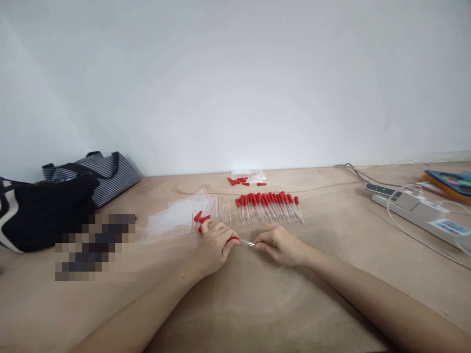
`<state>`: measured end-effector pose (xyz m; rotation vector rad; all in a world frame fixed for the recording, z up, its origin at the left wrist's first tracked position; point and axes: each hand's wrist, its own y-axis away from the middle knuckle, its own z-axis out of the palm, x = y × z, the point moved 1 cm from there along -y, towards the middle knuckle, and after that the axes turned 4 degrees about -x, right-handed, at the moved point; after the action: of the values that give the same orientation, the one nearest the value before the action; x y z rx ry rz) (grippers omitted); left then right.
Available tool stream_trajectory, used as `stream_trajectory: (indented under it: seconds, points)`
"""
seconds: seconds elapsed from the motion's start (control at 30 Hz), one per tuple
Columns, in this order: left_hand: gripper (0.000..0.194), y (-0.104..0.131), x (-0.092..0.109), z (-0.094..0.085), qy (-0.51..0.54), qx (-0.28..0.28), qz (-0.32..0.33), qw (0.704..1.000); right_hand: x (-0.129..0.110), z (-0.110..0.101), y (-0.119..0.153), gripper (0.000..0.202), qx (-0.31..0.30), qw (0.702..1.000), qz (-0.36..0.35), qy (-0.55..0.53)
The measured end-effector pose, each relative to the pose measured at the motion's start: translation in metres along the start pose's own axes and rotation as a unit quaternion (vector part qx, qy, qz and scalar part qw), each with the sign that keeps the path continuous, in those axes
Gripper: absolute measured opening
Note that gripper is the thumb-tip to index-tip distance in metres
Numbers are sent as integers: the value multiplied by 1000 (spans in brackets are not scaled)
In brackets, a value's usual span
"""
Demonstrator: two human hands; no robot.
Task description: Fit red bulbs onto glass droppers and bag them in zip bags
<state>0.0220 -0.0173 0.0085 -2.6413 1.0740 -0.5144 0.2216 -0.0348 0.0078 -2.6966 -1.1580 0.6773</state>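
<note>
Head view: what have the two hands got between them?

"A glass tube (247, 242) with a red rubber cap (233, 239) at one end, held in front of the finished-looking row. The left hand (215, 245) has its fingers drawn in around the cap; the right hand (277, 244) pinches the tube near its other end."

"Why one hand at each end?"

"I'd judge it keeps cap and tube in line, and a low, close grip seems kinder to thin glass. How deep the tube sits in the cap, I cannot tell; the fingers cover part of it."

"And the things around the left hand?"

"Loose red caps (197, 215) lie just beyond it, by the edge of the clear plastic bags (172, 215). A few bare tubes (225, 215) lie side by side between those bags and the row. Both are near the hands, likely so that neither needs a long reach."

"What about the row itself?"

"The capped droppers (264, 199) lie close together beyond the right hand, caps away from the person, tips towards them. Laid one way like that, they are probably easier to count and less likely to roll about."

"Anything further back?"

"More red caps (239, 181) near the wall, beside another clear bag (253, 174). The power strip (415, 215) is off to the right, well apart from the glass."
</note>
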Motion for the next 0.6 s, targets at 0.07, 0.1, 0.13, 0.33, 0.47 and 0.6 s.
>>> stream_trajectory:
  seconds: [0.07, 0.1, 0.13, 0.33, 0.47, 0.6]
  points:
    - [19, 2, 0, 1, 7, -17, 4, 1000, -1, 5, 0, 17, 1, 999, 6, 34]
    - [19, 3, 1, 2, 10, -26, 8, 1000, -2, 8, 1, 17, 7, 998, 16, 52]
    - [19, 4, 2, 2, 13, -34, 12, 999, -3, 11, 1, 17, 12, 997, 26, 68]
    - [15, -1, -7, -6, -12, -15, 1, 1000, -11, 11, -5, 16, 22, 996, 67, 62]
    - [23, -5, -40, -21, -78, 121, -138, 980, -7, 6, -31, 22, 68, 980, 175, 63]
    - [17, -2, -70, -24, -106, 119, -222, 962, 2, 14, -69, 28, 99, 952, 270, 101]
